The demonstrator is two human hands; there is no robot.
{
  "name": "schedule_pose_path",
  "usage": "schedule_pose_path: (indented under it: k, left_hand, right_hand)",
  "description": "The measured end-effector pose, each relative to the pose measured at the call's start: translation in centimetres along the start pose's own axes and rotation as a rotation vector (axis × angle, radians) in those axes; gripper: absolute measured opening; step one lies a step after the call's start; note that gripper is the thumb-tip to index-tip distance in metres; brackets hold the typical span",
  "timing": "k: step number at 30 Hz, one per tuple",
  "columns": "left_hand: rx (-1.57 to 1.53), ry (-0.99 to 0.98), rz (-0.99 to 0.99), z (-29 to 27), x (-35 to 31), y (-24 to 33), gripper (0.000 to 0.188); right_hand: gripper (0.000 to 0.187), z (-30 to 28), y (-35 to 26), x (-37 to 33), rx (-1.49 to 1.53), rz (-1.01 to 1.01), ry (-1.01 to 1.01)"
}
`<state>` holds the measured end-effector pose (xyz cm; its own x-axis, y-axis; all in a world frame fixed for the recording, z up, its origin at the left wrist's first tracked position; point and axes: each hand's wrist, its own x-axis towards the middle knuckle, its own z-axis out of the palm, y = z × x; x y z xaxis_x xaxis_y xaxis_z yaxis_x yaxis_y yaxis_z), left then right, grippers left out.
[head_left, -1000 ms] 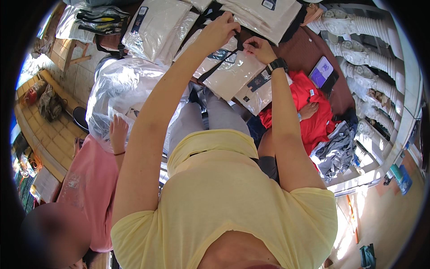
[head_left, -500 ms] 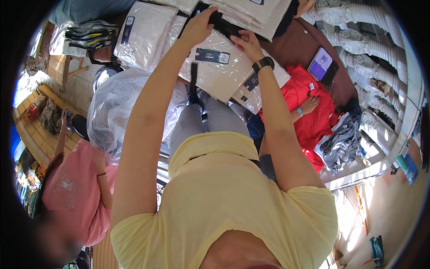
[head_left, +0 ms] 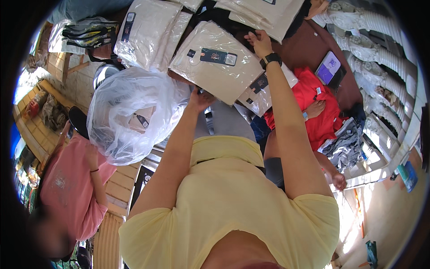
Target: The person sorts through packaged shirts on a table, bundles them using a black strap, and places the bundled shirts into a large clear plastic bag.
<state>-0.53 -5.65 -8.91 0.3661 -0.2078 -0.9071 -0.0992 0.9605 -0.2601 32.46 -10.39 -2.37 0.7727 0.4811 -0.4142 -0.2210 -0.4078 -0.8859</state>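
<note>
A cream folded garment in a clear plastic bag (head_left: pixel 204 74), with a dark label on its front, lies tilted on the table in front of me. My left hand (head_left: pixel 201 100) is low at its near edge, fingers curled by a small dark thing that I cannot make out. At the far right of the bag is my right hand (head_left: pixel 260 43), wearing a dark wristwatch (head_left: pixel 270 59); its fingers are bent but apart, and nothing shows between them. Black material (head_left: pixel 235 28) lies just beyond the bag. Another bagged cream garment (head_left: pixel 259 99) sticks out underneath on the right.
Bagged cream garments (head_left: pixel 145 33) are stacked far left, more (head_left: pixel 264 18) at the back. A big clear plastic sack (head_left: pixel 130 112) stands left, beside a person in pink (head_left: pixel 74 184). At right, another person's hand (head_left: pixel 315 109) rests on red cloth (head_left: pixel 309 85), near a phone (head_left: pixel 329 67).
My left hand has come back from the far side to the bag's near edge. My right hand has shifted slightly right. The black strap hanging in front no longer shows; the sack's opening now does.
</note>
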Motion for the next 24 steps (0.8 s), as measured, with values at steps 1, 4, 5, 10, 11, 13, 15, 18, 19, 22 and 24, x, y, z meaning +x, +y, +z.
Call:
schedule_pose_path:
  k: [1,4,5,10,11,13,15,18,19,22,24]
  left_hand:
    - [-0.134,-0.089,0.039,1.3,0.5,-0.3,0.073]
    - [-0.326,-0.153,0.263,3.2,1.0,-0.2,0.061]
    - [-0.288,0.013,0.406,2.4,2.2,0.2,0.049]
    - [-0.324,0.081,0.547,-2.0,-1.3,0.7,0.035]
    - [-0.262,-0.032,0.549,-2.9,-2.8,0.4,0.033]
    - [-0.125,-0.134,0.547,-3.4,-5.3,-0.7,0.029]
    - [0.032,-0.112,0.535,-2.6,-7.1,-1.9,0.028]
    - [0.422,0.032,0.679,0.1,-8.1,-3.1,0.028]
    - [0.518,0.180,0.741,1.9,-8.6,-3.5,0.034]
    - [1.149,0.270,0.851,4.9,-9.4,-2.7,0.038]
    - [1.242,0.318,0.875,5.8,-9.3,-2.4,0.036]
  right_hand:
    - [0.030,-0.2,0.3,0.3,-0.021,0.002,0.002]
    - [0.030,-0.5,0.6,0.6,-0.025,0.040,-0.059]
    - [0.029,-0.4,0.5,0.8,-0.140,0.017,-0.102]
    - [0.028,-1.4,-0.5,-0.8,-0.074,0.102,-0.040]
    - [0.028,-2.4,0.3,-1.0,-0.130,0.054,-0.025]
    - [0.028,-3.7,1.4,-1.9,-0.261,0.036,-0.019]
    - [0.028,-4.2,2.5,-3.0,-0.263,0.029,0.005]
    - [0.029,-4.3,4.1,-3.8,-0.324,-0.035,0.077]
    - [0.029,-3.3,2.5,-4.5,-0.397,-0.069,0.105]
    - [0.028,-1.3,1.8,-5.3,-0.521,-0.136,0.182]
    - [0.028,0.1,1.3,-5.4,-0.563,-0.157,0.173]
